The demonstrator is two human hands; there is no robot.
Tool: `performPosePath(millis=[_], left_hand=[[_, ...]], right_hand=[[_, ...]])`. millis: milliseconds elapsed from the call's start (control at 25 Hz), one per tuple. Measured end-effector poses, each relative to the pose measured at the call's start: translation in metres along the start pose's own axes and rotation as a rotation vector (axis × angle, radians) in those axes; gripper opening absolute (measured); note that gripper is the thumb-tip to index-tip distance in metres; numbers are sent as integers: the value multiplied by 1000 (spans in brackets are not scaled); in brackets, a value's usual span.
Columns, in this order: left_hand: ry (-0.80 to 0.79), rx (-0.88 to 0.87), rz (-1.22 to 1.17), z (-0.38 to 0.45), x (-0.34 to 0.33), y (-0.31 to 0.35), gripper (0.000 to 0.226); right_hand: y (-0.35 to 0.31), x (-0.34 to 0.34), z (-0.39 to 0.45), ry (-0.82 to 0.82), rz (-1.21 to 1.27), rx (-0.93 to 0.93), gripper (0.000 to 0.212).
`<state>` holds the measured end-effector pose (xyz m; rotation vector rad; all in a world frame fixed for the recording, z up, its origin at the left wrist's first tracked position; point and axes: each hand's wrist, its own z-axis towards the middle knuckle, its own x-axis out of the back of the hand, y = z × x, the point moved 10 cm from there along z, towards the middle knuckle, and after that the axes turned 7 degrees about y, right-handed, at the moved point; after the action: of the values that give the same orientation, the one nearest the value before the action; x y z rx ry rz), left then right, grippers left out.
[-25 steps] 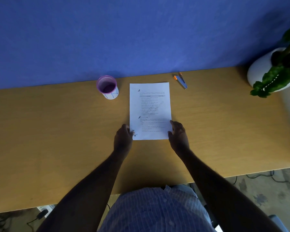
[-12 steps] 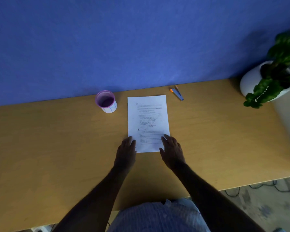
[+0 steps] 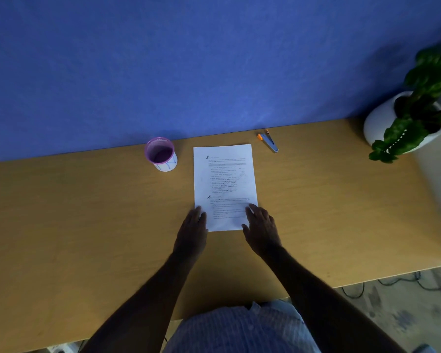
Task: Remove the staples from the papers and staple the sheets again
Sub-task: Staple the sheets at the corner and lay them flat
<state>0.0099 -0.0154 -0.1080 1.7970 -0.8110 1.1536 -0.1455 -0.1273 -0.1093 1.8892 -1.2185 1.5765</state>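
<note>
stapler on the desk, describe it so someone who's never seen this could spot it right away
Start at the blue wall and follow the far edge of the wooden desk. Just right of the top right corner of the printed papers lies the stapler, small and slim, angled. It alone is blue-grey with orange tips, unlike the round purple-rimmed cup left of the papers.

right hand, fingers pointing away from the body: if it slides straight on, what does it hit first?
The right hand already rests on the near right corner of the papers. Its fingers point up and slightly left, so it would probably just run along the sheet's right side toward the blue wall, passing left of the stapler.
</note>
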Motion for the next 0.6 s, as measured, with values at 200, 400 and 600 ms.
performPosePath(millis=[200, 400, 600], left_hand=[[-17, 12, 11, 1, -1, -2, 53], [113, -42, 39, 8, 22, 2, 60], [134, -33, 61, 17, 34, -5, 71]], right_hand=[[0, 3, -1, 9, 13, 6, 60], [-3, 19, 4, 77, 20, 18, 60], [-4, 24, 11, 44, 1, 10, 70]])
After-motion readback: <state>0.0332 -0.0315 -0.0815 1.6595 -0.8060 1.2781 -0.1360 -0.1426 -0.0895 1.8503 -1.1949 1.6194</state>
